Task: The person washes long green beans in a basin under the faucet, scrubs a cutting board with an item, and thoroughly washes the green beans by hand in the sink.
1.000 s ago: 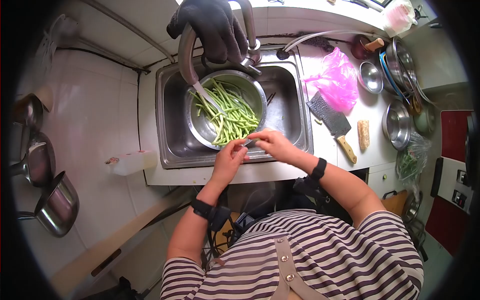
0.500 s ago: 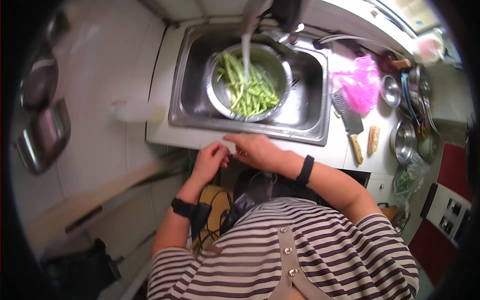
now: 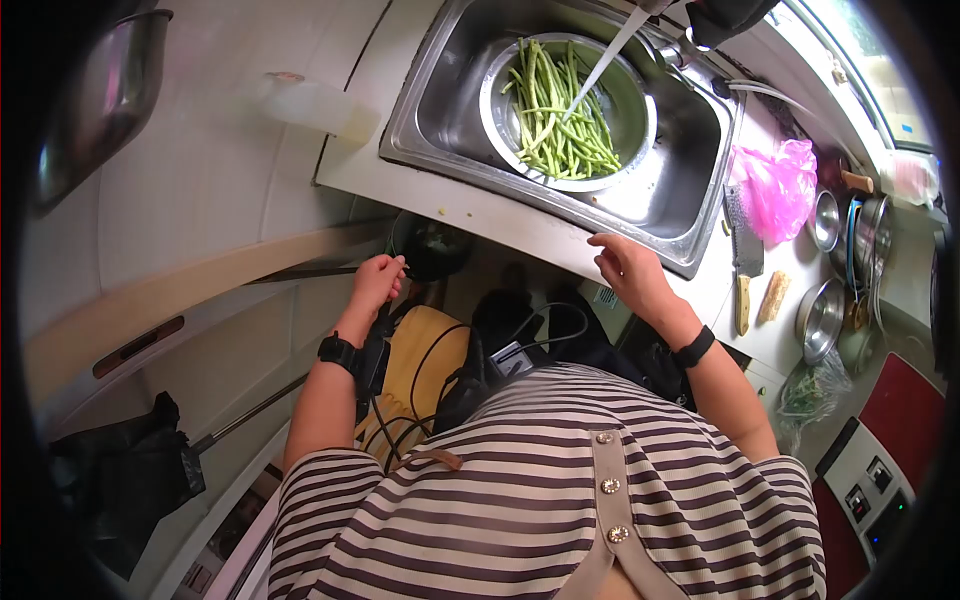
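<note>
My left hand (image 3: pixel 376 281) is low at the left, beside a dark round bin (image 3: pixel 432 246) below the counter; its fingers are pinched together on something too small to make out. My right hand (image 3: pixel 632 272) is over the counter's front edge, its fingers loosely curled and apart, with nothing visible in them. Long green beans (image 3: pixel 565 120) lie in a steel bowl (image 3: pixel 640 125) inside the sink (image 3: pixel 455 165). Water (image 3: pixel 607 58) runs from the tap onto the beans.
Right of the sink are a pink plastic bag (image 3: pixel 778 190), a cleaver (image 3: pixel 743 240) with a wooden handle, a tan cylindrical item (image 3: pixel 773 297) and steel bowls (image 3: pixel 821 318). A translucent container (image 3: pixel 320 108) stands at the left. Cables hang near my body.
My hands were together near the sink and have come apart. The left has moved down and left towards the bin; the right is further right. The view has turned and shifted.
</note>
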`<action>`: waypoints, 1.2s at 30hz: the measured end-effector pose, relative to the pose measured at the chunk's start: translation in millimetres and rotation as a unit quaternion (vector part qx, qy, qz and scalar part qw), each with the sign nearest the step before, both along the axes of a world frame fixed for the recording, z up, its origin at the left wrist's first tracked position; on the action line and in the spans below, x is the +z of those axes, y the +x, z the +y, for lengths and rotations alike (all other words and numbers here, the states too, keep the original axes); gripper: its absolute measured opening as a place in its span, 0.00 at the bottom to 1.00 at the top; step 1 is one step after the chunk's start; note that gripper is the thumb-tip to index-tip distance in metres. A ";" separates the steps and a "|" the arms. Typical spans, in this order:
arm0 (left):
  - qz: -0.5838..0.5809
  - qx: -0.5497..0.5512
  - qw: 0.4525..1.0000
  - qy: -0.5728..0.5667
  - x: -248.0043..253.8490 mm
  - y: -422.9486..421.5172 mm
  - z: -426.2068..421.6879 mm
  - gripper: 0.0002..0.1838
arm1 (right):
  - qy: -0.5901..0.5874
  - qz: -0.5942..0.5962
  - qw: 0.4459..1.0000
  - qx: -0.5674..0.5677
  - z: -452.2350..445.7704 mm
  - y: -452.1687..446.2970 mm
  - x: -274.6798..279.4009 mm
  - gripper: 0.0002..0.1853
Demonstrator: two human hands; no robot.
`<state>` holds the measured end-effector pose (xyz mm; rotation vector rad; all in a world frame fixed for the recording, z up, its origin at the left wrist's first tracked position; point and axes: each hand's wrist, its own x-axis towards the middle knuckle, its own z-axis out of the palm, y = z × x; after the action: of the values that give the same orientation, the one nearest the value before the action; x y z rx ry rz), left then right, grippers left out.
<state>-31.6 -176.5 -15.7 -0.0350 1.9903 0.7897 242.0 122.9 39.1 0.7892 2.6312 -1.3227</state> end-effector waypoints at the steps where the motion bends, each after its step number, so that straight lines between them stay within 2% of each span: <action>1: 0.026 -0.010 1.000 -0.004 -6.1 -3.0 -4.9 0.16 | 0.006 0.002 1.000 0.003 -1.0 -0.1 -1.1 0.12; 3: 0.077 -0.030 0.997 -0.009 -22.3 -8.8 -13.3 0.16 | 0.034 0.038 0.999 0.013 -3.3 -0.9 -4.7 0.12; 6: 0.140 -0.146 0.972 -0.122 -28.3 -18.5 -26.3 0.16 | 0.046 0.035 0.998 0.023 -5.1 -5.6 0.5 0.12; 9: 0.125 -0.122 0.978 -0.112 -28.6 -25.1 -28.9 0.16 | 0.043 0.010 0.999 0.018 -4.7 -8.1 1.6 0.12; 13: 0.125 -0.045 0.991 0.035 -29.8 -45.6 -6.3 0.14 | 0.054 0.015 0.998 -0.005 -2.7 0.4 -10.1 0.12; 14: 0.160 -0.085 0.982 0.059 -20.8 -52.2 10.3 0.12 | 0.067 0.013 0.998 -0.001 -2.2 3.1 -14.4 0.12; 15: 0.212 -0.075 0.967 0.122 -14.4 -52.8 27.2 0.11 | 0.081 0.012 0.997 0.003 -2.9 3.4 -16.1 0.12; 16: 0.258 -0.116 0.954 0.102 8.8 -52.7 48.5 0.11 | 0.081 -0.003 0.997 0.010 -3.5 1.4 -12.0 0.12; 19: 0.414 -0.210 0.869 0.174 38.3 -49.5 102.5 0.08 | 0.092 -0.010 0.995 0.041 -7.3 -3.0 -13.4 0.12; 22: 0.502 -0.305 0.779 0.218 30.1 -50.4 144.3 0.07 | 0.103 -0.038 0.993 0.051 -8.8 -8.2 -15.9 0.13; 23: 0.496 -0.317 0.781 0.209 22.3 -47.7 153.9 0.07 | 0.102 -0.034 0.993 0.046 -8.8 -7.5 -17.0 0.13; 25: 0.484 -0.339 0.783 0.194 -1.0 -41.9 177.7 0.08 | 0.103 -0.048 0.993 0.020 -6.7 -8.4 -9.2 0.14; 26: 0.444 -0.337 0.813 0.169 -21.3 -41.4 185.8 0.09 | 0.104 -0.055 0.993 0.005 -2.3 -7.8 -6.4 0.14; 28: 0.490 -0.347 0.795 0.091 -34.5 -26.5 197.2 0.11 | 0.167 -0.010 0.981 -0.100 11.0 3.7 -4.8 0.14; 29: 0.511 -0.351 0.783 0.050 -42.1 -20.1 199.4 0.12 | 0.195 0.012 0.969 -0.151 17.8 12.5 -4.4 0.14; 30: 0.573 -0.289 0.765 0.059 -56.4 -17.3 200.4 0.14 | 0.221 0.040 0.954 -0.199 29.7 25.8 -3.5 0.16; 33: 0.578 -0.282 0.763 0.067 -48.0 -13.2 201.6 0.13 | 0.317 0.042 0.885 -0.338 64.1 84.6 -15.4 0.20; 34: 0.585 -0.288 0.755 0.069 -46.6 -12.8 202.0 0.12 | 0.380 -0.030 0.853 -0.356 72.6 109.9 -21.6 0.23; 35: 0.582 -0.288 0.758 0.062 -45.7 -12.4 203.5 0.12 | 0.353 -0.099 0.845 -0.389 77.5 130.2 -19.3 0.25; 36: 0.579 -0.289 0.760 0.054 -44.9 -11.7 204.6 0.12 | 0.375 -0.129 0.823 -0.407 80.5 152.9 -24.9 0.25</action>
<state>-43.2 28.1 -60.6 1.3895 2.8022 0.5065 394.9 203.5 14.2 2.1757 2.6002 -0.0645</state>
